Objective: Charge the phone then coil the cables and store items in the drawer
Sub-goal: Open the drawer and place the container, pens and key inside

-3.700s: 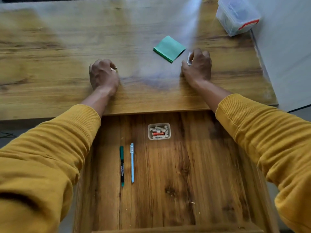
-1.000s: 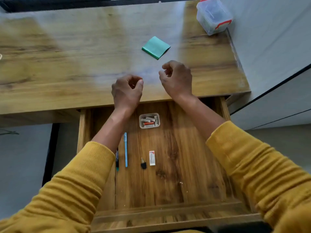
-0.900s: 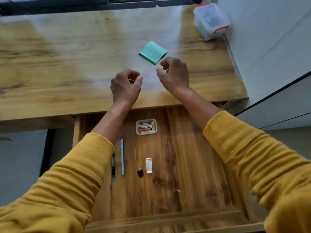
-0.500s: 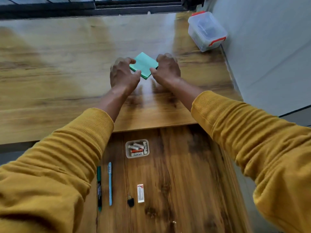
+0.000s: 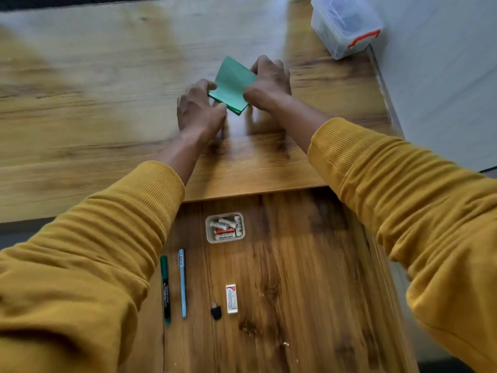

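While the open drawer [image 5: 309, 265] is seen pulled out below the front edge of the desk [image 5: 107, 117], a green pad of sticky notes [image 5: 231, 84] is held just above the desk top, beyond the drawer, and is tilted so that its far corner stands higher than its near corner. The pad is gripped from both sides: its left edge is pinched between the curled fingers and thumb of the left hand [image 5: 199, 109], and its right edge is clasped by the curled fingers of the right hand [image 5: 269, 83]. Both forearms are covered to the wrist by mustard-yellow sleeves [image 5: 403, 189]. Inside the drawer, near its back edge, a small shallow tray [image 5: 225, 228] is set, and several batteries [image 5: 224, 226] are held in it. Toward the front of the drawer from the tray, a green marker [image 5: 165, 289] and a light blue pen [image 5: 182, 282] are laid side by side, close together and roughly parallel, on the drawer's left half. To the right of the pen, a small black key-like item [image 5: 216, 311] is placed, and just beside it a small white and red box [image 5: 231, 298] is laid flat. At the far right corner of the desk, well apart from the drawer, a clear plastic box with red clips [image 5: 345, 25] is stood next to the wall [image 5: 443, 76]. Some motion blur is shown across the desk top.
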Demonstrator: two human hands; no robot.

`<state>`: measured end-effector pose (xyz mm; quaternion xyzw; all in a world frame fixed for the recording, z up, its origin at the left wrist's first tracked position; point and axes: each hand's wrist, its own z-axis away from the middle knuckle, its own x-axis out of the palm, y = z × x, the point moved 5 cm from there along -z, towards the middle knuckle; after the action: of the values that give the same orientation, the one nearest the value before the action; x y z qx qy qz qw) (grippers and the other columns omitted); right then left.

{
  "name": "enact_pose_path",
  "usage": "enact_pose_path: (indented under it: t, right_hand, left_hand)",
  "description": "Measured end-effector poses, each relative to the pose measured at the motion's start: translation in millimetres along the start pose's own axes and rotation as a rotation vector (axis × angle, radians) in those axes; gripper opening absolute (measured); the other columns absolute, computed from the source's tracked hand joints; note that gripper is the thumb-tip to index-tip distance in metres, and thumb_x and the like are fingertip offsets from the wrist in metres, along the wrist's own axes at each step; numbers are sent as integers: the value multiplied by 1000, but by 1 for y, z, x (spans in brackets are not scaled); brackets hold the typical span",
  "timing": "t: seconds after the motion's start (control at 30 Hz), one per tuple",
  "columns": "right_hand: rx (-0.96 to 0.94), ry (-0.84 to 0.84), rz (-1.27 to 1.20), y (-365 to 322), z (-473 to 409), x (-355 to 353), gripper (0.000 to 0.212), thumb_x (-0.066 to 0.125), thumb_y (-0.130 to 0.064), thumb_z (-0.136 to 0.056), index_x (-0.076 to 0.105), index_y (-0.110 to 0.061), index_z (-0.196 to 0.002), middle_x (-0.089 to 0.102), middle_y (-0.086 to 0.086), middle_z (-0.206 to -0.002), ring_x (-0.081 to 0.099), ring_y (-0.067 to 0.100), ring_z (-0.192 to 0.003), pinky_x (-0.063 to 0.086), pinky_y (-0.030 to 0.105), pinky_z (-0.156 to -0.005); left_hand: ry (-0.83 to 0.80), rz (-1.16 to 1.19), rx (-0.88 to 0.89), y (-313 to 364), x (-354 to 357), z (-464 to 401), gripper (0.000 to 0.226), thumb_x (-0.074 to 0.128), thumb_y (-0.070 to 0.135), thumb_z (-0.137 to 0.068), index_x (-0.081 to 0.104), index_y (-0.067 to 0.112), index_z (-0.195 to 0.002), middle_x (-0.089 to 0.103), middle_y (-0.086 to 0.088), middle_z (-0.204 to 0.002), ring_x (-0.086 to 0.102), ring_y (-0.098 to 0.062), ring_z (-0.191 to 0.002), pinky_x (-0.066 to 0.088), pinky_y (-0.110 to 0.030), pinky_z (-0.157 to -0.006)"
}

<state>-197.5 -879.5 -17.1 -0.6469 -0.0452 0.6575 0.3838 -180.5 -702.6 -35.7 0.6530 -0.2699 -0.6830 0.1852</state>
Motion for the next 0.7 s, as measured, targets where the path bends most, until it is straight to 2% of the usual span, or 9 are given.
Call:
enact_pose_path:
  t: [0.13,0.2,0.23,0.3,0.37,0.43,0.53,0.6,0.7]
  right_hand:
    - [49,-36,-333,2,17,-3,20,61,-13,-73,60,-22,-91,70,2,-98,68,25,-98,54,31,-72]
    - [58,-57,-513,3,31,-9,14,62,-8,-70,61,-19,-79,75,6,-88,76,28,-87,58,33,-61]
    - [54,-75,-583,2,42,-14,14,62,-6,-72,60,-18,-78,76,9,-87,78,27,-82,55,30,-56]
    - [39,-131,-712,1,68,-25,16,62,-1,-80,60,-16,-85,76,10,-89,79,26,-74,55,30,-60]
    - [34,-210,-845,1,99,-33,18,61,4,-87,60,-14,-92,73,9,-88,77,26,-69,64,41,-66]
    - [41,-254,-911,3,130,-37,18,60,6,-91,60,-12,-95,71,10,-89,76,26,-67,64,44,-63]
    - [50,-233,-874,13,171,-37,14,62,5,-95,62,-7,-103,69,15,-94,75,26,-67,63,41,-58]
    - [73,-212,-827,23,196,-33,13,63,2,-98,63,-2,-110,69,19,-101,76,26,-70,63,39,-57]
    - [101,-207,-791,41,231,-20,13,65,1,-99,63,-3,-110,71,20,-105,77,29,-78,66,44,-61]
  left_hand:
    - [45,72,-37,-7,-15,11,59,58,43,-96,49,23,-151,68,4,-134,61,-24,-125,45,-38,-107]
    - [89,83,-7,-7,-28,17,53,51,44,-101,52,23,-150,69,4,-133,62,-23,-123,44,-40,-111]
    - [101,116,12,-7,-35,21,50,50,44,-100,59,23,-145,71,4,-131,65,-21,-120,45,-42,-112]
    - [78,240,38,-7,-47,30,43,54,43,-96,74,24,-128,77,6,-119,71,-14,-109,54,-41,-103]
    - [29,386,50,-7,-58,47,34,62,40,-92,81,21,-113,80,7,-104,75,-8,-95,61,-39,-91]
    - [-1,485,76,-7,-69,69,26,70,33,-92,82,18,-109,81,2,-97,76,-6,-85,63,-33,-79]
    - [-28,538,97,-12,-78,109,19,76,28,-95,80,15,-109,80,-3,-94,75,-11,-80,61,-29,-65]
    - [-51,511,92,-17,-78,138,18,77,26,-96,80,14,-109,79,-2,-92,75,-11,-77,63,-33,-63]
    - [-109,458,18,-34,-67,182,17,75,26,-97,81,16,-109,79,2,-91,76,-9,-78,67,-40,-71]
